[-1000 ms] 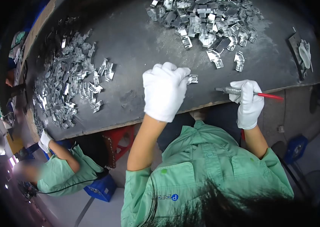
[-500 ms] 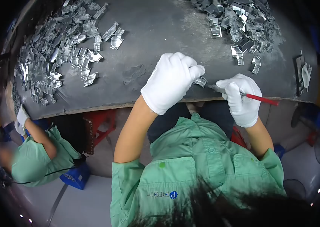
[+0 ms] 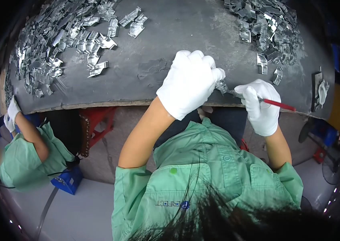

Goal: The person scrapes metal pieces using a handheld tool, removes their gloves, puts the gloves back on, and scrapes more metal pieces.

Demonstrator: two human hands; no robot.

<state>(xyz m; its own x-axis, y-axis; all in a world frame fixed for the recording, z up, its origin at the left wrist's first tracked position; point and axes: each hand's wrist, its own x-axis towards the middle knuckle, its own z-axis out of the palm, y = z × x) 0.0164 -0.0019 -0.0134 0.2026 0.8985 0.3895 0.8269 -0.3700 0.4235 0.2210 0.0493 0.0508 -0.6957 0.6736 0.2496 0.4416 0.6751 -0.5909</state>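
My left hand, in a white glove, is closed with the fingertips pinching a small shiny bent metal part above the table's near edge. Most of that part is hidden behind the fingers. On the other side my right hand, gloved too, grips a slim tool with a red handle. Its grey metal tip points left and meets the part's lower right side; the exact tip shape is too small to tell.
Bent metal parts lie in a large heap at the left of the dark table and another heap at the right. A white cloth-like item rests by the right edge. A co-worker in green sits at left.
The tool's tip has come up against the metal part, where a small gap showed before. The whole view has shifted slightly, and both hands keep their grips.
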